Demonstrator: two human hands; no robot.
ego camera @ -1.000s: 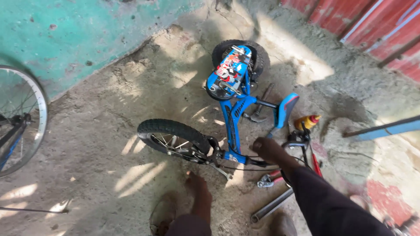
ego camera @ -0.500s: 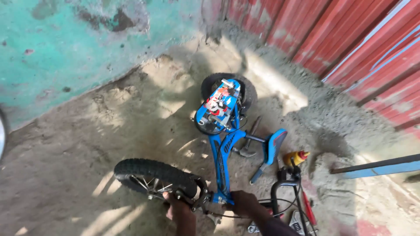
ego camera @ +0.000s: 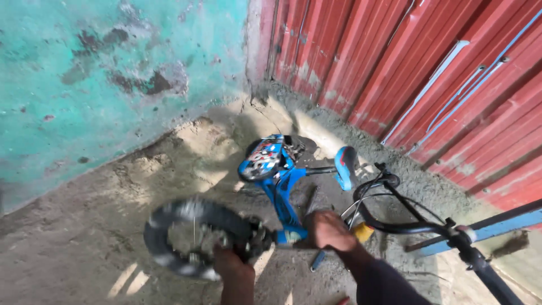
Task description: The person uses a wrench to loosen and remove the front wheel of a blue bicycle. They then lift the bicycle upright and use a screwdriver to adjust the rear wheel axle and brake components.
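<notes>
A small blue bicycle frame (ego camera: 280, 195) is lifted off the ground, tilted, with a printed plate (ego camera: 261, 160) at its far end. My left hand (ego camera: 230, 263) grips the bike at the hub of its black wheel (ego camera: 189, 236), which is blurred. My right hand (ego camera: 330, 230) is closed on the blue frame near the bottom. A blue saddle (ego camera: 345, 167) sticks out to the right. Black handlebars (ego camera: 418, 225) with cables reach toward the lower right.
A flaking turquoise wall (ego camera: 113, 73) stands on the left and a red corrugated metal shutter (ego camera: 429, 73) on the right. The floor is rough concrete (ego camera: 84, 237). A blue bar (ego camera: 485, 229) lies on the right. A yellow object (ego camera: 363, 232) sits behind my right hand.
The bike has come up off the ground, now held in both hands. The view has swung up toward the walls, and the tools on the floor have left the frame.
</notes>
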